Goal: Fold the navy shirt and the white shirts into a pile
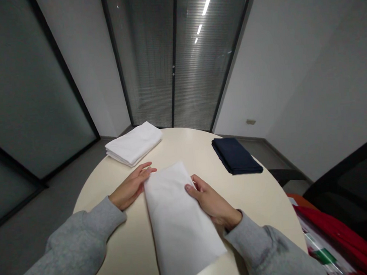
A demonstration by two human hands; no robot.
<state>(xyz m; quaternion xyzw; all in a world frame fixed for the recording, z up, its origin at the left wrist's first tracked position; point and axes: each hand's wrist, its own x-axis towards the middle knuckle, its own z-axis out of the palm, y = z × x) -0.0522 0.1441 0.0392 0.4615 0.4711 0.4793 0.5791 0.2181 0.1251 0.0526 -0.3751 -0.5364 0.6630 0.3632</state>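
Observation:
A folded white cloth (181, 223) lies lengthwise in front of me, its near end reaching the bottom of the view. My right hand (213, 201) grips its right edge, thumb on top and the other fingers partly hidden beneath. At the upper left corner of the cloth is my left hand (134, 184), its fingers stretched out and the fingertips close against the edge. Beyond that hand a stack of folded white cloth (134, 144) rests at the table's far left. Folded dark blue cloth (236, 155) sits at the far right.
The round cream table (132, 253) carries all the cloths. To the right are a black chair (361, 182) and a red item (336, 231) beside a clear package with green on it. Glass doors (177, 69) stand behind the table.

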